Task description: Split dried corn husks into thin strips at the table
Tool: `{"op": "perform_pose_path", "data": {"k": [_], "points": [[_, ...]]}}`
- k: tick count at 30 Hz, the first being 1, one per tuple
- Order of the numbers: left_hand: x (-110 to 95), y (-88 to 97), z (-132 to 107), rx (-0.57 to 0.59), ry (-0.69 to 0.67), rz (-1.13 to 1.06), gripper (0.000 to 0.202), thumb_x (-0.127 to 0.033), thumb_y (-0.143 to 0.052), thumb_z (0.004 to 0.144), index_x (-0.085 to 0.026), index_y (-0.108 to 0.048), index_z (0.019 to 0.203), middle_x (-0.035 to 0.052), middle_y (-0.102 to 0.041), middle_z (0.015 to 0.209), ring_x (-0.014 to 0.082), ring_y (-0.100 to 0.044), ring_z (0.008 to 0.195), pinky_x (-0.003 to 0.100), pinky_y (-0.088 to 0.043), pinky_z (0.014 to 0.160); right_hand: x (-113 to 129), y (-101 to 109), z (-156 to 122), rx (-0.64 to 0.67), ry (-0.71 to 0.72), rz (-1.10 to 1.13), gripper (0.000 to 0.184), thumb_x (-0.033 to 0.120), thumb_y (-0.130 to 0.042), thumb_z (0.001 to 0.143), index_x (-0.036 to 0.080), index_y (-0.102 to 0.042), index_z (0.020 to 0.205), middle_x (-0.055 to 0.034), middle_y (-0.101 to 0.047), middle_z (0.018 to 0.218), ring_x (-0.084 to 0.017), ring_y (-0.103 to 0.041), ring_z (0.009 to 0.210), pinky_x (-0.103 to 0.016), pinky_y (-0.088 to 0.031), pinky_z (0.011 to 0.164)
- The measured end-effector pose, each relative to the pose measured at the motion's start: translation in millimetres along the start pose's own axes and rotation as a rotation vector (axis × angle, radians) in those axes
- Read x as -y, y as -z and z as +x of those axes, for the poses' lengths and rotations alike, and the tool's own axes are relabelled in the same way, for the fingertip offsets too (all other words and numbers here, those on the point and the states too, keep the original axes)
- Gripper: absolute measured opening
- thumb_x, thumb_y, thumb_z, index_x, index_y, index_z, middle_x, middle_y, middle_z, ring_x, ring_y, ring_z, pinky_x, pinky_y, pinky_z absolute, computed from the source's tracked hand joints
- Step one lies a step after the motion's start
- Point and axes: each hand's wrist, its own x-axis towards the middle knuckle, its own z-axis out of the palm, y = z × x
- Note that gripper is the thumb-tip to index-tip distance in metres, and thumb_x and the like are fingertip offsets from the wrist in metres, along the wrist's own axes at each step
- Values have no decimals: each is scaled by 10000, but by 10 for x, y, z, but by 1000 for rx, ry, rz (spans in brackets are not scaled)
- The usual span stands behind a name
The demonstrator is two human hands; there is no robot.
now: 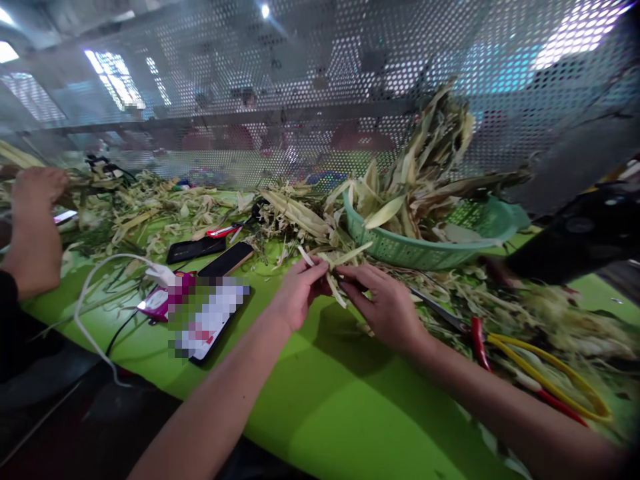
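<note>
Above the green table, my left hand (299, 293) pinches several narrow strips of corn husk (353, 254) that cross one another. Close against it, my right hand (383, 303) has its thumb and fingers closed on the same husk strips. Pale strip ends stick out to the upper left, to the right and downward between the hands. How the strips are joined is hidden by my fingers. Just behind my hands stands a green plastic basket (400, 250) with dry corn husks (425, 173) heaped in it.
Scissors (480, 343) with red and yellow handles lie at right among husk scraps. To the left are a lit phone (213, 327), two dark phones, a red cutter (223, 231) and a purple power strip (165, 297) with a white cable. Another person's arm (37, 227) reaches in at far left. Perforated metal screen (300, 87) behind.
</note>
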Motion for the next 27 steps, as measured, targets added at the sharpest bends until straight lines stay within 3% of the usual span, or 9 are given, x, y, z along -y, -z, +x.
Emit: {"op": "perform_pose_path", "data": {"k": [4, 7, 13, 17, 22, 27], "points": [[-5, -23, -22, 41, -90, 149, 204, -298, -702, 747, -167, -561, 816, -16, -546, 756, 90, -535, 693, 222, -445, 637, 12, 5, 58, 24, -288, 443, 231, 350, -649, 827, 186, -661, 989, -52, -698, 875, -191, -629, 786, -310, -494, 706], [-2, -45, -41, 77, -103, 192, 215, -308, -695, 757, -166, -552, 833, -4, -564, 799, 106, -545, 751, 253, -467, 710, -13, 22, 105, -3, -397, 656, 247, 402, -708, 766, 180, -661, 863, -34, -682, 822, -174, -612, 753, -292, -481, 681], [6, -61, -44, 116, -117, 231, 240, -330, -682, 773, -159, -560, 890, 20, -594, 855, 130, -557, 785, 303, -475, 754, -31, 64, 138, -87, -433, 712, 203, 346, -761, 710, 191, -690, 821, -6, -670, 772, -143, -578, 706, -283, -450, 689], [10, -82, -36, 86, -111, 209, 312, -247, -754, 698, -149, -590, 945, 31, -639, 896, 132, -572, 821, 301, -456, 809, -33, 71, 131, -117, -446, 701, 193, 340, -769, 689, 189, -677, 766, -1, -660, 731, -145, -572, 685, -288, -446, 683], [16, -104, -35, 68, -98, 112, 307, -167, -775, 646, -143, -616, 907, 21, -670, 849, 114, -597, 778, 292, -458, 838, -36, 81, 160, -25, -408, 721, 180, 334, -728, 719, 194, -670, 815, -25, -694, 821, -183, -614, 776, -337, -469, 790], [5, -83, -39, 94, -83, 48, 328, -148, -777, 638, -141, -613, 922, 20, -676, 843, 106, -617, 737, 267, -482, 769, -41, 66, 206, 50, -381, 722, 168, 353, -671, 755, 189, -665, 793, -38, -699, 805, -201, -630, 766, -341, -487, 748]]}}
